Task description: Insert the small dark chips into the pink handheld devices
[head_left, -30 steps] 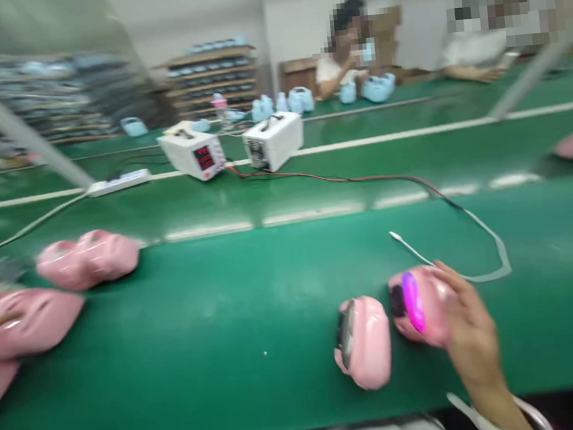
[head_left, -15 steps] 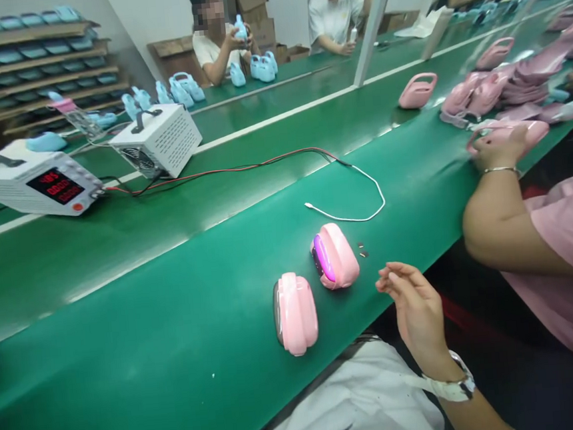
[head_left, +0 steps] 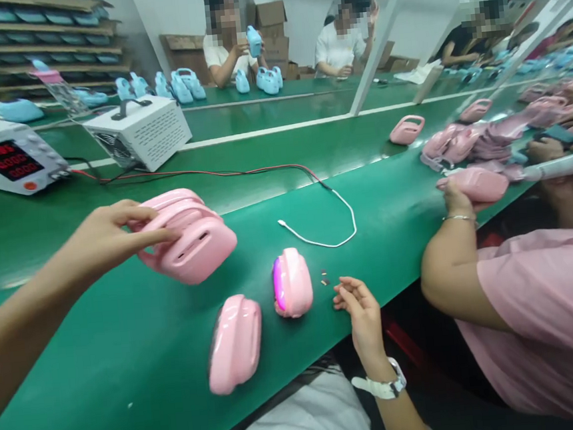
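Note:
My left hand (head_left: 132, 228) grips a pink plastic case with a looped handle (head_left: 199, 246), holding it over the green bench with its slotted flat face toward me. Two similar pink cases rest below on the bench. One pink case (head_left: 236, 343) shows a dark front edge, and the other pink case (head_left: 295, 282) has a glowing purple panel on its left side. At the bench edge, my right hand (head_left: 363, 315) is loosely bent with nothing visible in its fingers. Just beyond its fingertips lie small dark pieces (head_left: 325, 278).
A white cable (head_left: 352, 219) curls on the bench, joined to red and black wires from a power supply with red digits (head_left: 8, 159). A second white box (head_left: 141, 130) stands beside it. At right, a co-worker's hand (head_left: 455, 197) holds another pink case near a pink pile.
My left hand has come into view at left with a pink case. The view has shifted, so the bench items sit further left. My right hand stays near the small pieces.

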Available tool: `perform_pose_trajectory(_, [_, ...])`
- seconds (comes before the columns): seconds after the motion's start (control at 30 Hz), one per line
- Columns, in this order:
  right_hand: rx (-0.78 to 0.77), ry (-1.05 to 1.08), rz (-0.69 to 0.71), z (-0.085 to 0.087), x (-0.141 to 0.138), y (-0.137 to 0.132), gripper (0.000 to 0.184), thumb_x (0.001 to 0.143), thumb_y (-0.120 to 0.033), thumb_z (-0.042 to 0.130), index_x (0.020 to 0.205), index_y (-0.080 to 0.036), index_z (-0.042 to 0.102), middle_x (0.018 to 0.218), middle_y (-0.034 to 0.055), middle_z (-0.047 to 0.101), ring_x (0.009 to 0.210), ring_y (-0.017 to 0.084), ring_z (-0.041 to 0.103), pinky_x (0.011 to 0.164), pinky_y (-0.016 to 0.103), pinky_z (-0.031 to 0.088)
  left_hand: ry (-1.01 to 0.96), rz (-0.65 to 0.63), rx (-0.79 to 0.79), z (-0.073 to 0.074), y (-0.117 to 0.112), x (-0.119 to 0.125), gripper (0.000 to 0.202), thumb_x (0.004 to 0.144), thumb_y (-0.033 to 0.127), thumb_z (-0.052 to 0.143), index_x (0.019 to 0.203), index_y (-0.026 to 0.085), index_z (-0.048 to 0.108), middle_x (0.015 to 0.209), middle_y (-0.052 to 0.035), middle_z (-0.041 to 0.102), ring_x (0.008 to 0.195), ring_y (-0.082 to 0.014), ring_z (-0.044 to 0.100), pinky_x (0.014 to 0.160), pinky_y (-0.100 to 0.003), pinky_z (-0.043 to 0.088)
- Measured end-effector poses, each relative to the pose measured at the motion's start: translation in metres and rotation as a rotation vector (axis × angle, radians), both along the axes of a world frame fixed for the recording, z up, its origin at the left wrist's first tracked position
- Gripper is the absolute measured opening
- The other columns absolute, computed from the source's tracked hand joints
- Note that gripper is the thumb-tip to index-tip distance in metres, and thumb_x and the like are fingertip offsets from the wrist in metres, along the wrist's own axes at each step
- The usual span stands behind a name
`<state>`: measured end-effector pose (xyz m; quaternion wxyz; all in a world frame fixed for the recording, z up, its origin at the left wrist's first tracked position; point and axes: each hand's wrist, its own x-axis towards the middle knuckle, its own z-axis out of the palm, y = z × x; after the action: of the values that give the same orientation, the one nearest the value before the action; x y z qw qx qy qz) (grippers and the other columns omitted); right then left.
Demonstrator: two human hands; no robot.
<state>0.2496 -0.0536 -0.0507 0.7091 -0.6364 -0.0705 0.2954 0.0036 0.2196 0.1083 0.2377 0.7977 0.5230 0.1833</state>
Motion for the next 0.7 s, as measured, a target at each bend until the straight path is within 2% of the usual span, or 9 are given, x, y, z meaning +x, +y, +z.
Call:
perform_pose_trajectory(0.13, [0.042,0.128,0.128,-0.002,0.016,-0.01,0.047,0.062,-0.041,0.077,0.097,-0.014,0.059,0.085,0.0037,0.06,0.068,0.012,0.06,0.062,0.025,0.053,0.122,-0.197,0.014,-0.021,0.006,0.067,0.046,0.049,0.06,0.063,0.062,0.016,0.065,0.081,-0.0029,0.052,0.077,-0.0163,0.048,0.071,-0.028,0.038])
perform_pose_trajectory(0.2, [0.062,0.138,0.18,-0.004,0.018,-0.014,0.045,0.066,-0.042,0.076,0.098,-0.015,0.059,0.087,0.0038,0.061,0.07,0.012,0.061,0.066,0.025,0.054,0.226,-0.277,0.068,-0.031,0.005,0.081,0.045,0.055,0.059,0.061,0.065,0.017,0.069,0.082,-0.0049,0.05,0.078,-0.0188,0.049,0.073,-0.032,0.039])
perform_pose_trajectory(0.3, [0.059,0.133,0.24,-0.006,0.019,-0.018,0.042,0.07,-0.043,0.075,0.098,-0.015,0.06,0.089,0.0047,0.061,0.072,0.012,0.061,0.07,0.025,0.055,0.328,-0.288,0.177,-0.044,-0.003,0.086,0.048,0.061,0.059,0.059,0.081,0.018,0.073,0.086,-0.0076,0.048,0.087,-0.0244,0.049,0.082,-0.041,0.042])
perform_pose_trajectory(0.37, [0.053,0.132,0.261,-0.007,0.02,-0.02,0.041,0.071,-0.043,0.074,0.097,-0.015,0.061,0.089,0.0048,0.061,0.073,0.012,0.062,0.071,0.026,0.055,0.322,-0.277,0.217,-0.054,-0.012,0.084,0.055,0.063,0.06,0.06,0.098,0.019,0.071,0.098,-0.0096,0.047,0.098,-0.0283,0.048,0.091,-0.045,0.041])
perform_pose_trajectory(0.43, [0.042,0.132,0.269,-0.007,0.022,-0.02,0.041,0.07,-0.044,0.075,0.096,-0.015,0.061,0.089,0.0049,0.061,0.072,0.013,0.062,0.071,0.026,0.055,0.282,-0.306,0.237,-0.064,-0.022,0.08,0.065,0.064,0.062,0.061,0.117,0.023,0.064,0.119,-0.012,0.043,0.116,-0.0342,0.042,0.102,-0.051,0.034])
perform_pose_trajectory(0.5, [0.028,0.127,0.275,-0.005,0.025,-0.018,0.042,0.069,-0.044,0.076,0.095,-0.015,0.061,0.088,0.0053,0.062,0.072,0.013,0.062,0.07,0.027,0.056,0.244,-0.342,0.246,-0.073,-0.03,0.074,0.077,0.064,0.066,0.063,0.129,0.027,0.054,0.143,-0.0124,0.028,0.134,-0.0423,0.023,0.109,-0.059,0.021])
perform_pose_trajectory(0.57, [0.016,0.126,0.286,-0.003,0.027,-0.018,0.044,0.066,-0.045,0.078,0.094,-0.015,0.062,0.088,0.0055,0.063,0.072,0.014,0.062,0.071,0.029,0.057,0.196,-0.362,0.213,-0.078,-0.035,0.061,0.09,0.062,0.072,0.065,0.138,0.029,0.043,0.156,-0.0108,0.007,0.141,-0.0467,0.003,0.11,-0.065,0.012])
perform_pose_trajectory(0.63, [-0.004,0.127,0.28,-0.003,0.028,-0.024,0.048,0.062,-0.047,0.08,0.093,-0.016,0.063,0.088,0.006,0.063,0.072,0.015,0.063,0.072,0.032,0.058,0.143,-0.335,0.168,-0.081,-0.033,0.037,0.096,0.064,0.076,0.061,0.143,0.029,0.034,0.158,-0.0101,-0.006,0.143,-0.0459,-0.005,0.11,-0.066,0.011])
perform_pose_trajectory(0.7, [-0.04,0.103,0.251,-0.008,0.029,-0.036,0.052,0.057,-0.05,0.082,0.093,-0.017,0.063,0.09,0.0069,0.064,0.073,0.017,0.064,0.072,0.034,0.059,0.12,-0.187,0.203,-0.08,-0.023,-0.006,0.086,0.074,0.074,0.053,0.144,0.03,0.032,0.159,-0.0095,-0.007,0.145,-0.0419,-0.004,0.111,-0.065,0.01])
